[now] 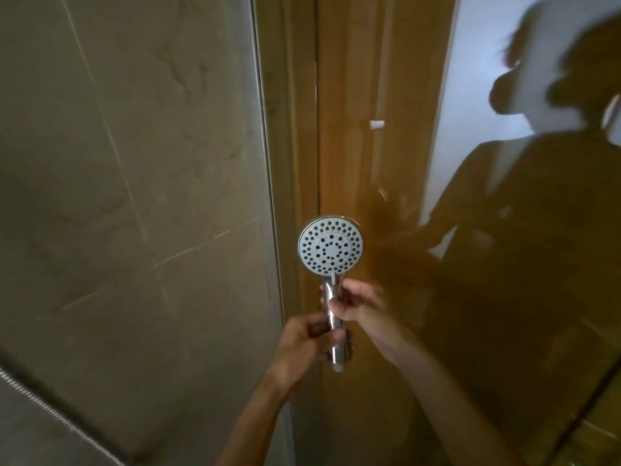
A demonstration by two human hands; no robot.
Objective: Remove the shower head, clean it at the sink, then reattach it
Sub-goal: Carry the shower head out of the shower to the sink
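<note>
A chrome hand shower head point(330, 245) is held upright in the middle of the view, its round grey spray face with several nozzle holes turned toward me. My left hand point(304, 344) grips the lower part of its handle. My right hand point(356, 302) grips the handle just under the spray face, thumb in front. The handle's threaded bottom end point(337, 366) is bare, with no hose on it.
A beige tiled wall point(134, 196) fills the left. A ribbed metal hose point(37, 401) runs across the lower-left corner. A wooden door and frame point(346, 112) stand behind the shower head. A glass panel point(524, 264) on the right reflects a person.
</note>
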